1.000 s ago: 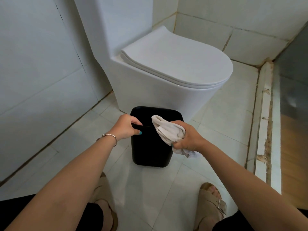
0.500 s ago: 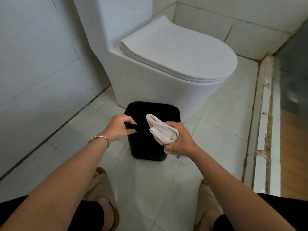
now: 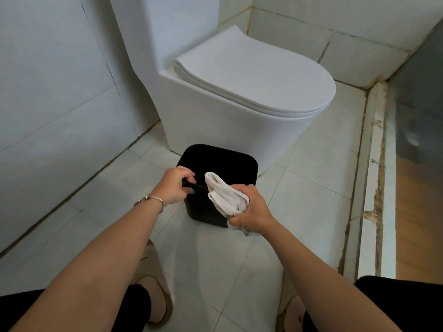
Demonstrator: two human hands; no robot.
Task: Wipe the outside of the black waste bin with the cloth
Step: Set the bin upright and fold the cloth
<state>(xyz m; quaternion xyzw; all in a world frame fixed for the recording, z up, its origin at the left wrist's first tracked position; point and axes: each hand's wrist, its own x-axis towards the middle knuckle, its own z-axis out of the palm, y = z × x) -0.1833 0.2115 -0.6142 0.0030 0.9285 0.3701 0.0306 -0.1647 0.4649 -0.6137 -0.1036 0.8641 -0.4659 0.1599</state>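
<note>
The left hand [image 3: 173, 186] curls over the near rim of the black waste bin [image 3: 217, 164], fingers hooked inside and thumb on the outer wall, a thin bracelet [image 3: 153, 200] at the wrist. The right hand [image 3: 251, 209] is clenched around a bunched white cloth [image 3: 223, 194], which lies against the bin's near right side; its upper end pokes above the rim and a short tail hangs out below the fist.

The hands and cloth cover much of the bin's near face, and its inside is too dark to make out. The bin stands upright on the floor [image 3: 311, 200], mouth upward, its long axis vertical, narrowing toward the base, just in front of the toilet [image 3: 239, 92], whose lid is down.

The floor is pale square tile with dark grout lines. White tiled walls rise to the left and behind the toilet. A worn, stained sill [image 3: 374, 176] runs along the right, with wood-coloured flooring beyond it. Beige sandals [image 3: 155, 283] show at the bottom edge, partly cut off by the arms and dark clothing.
</note>
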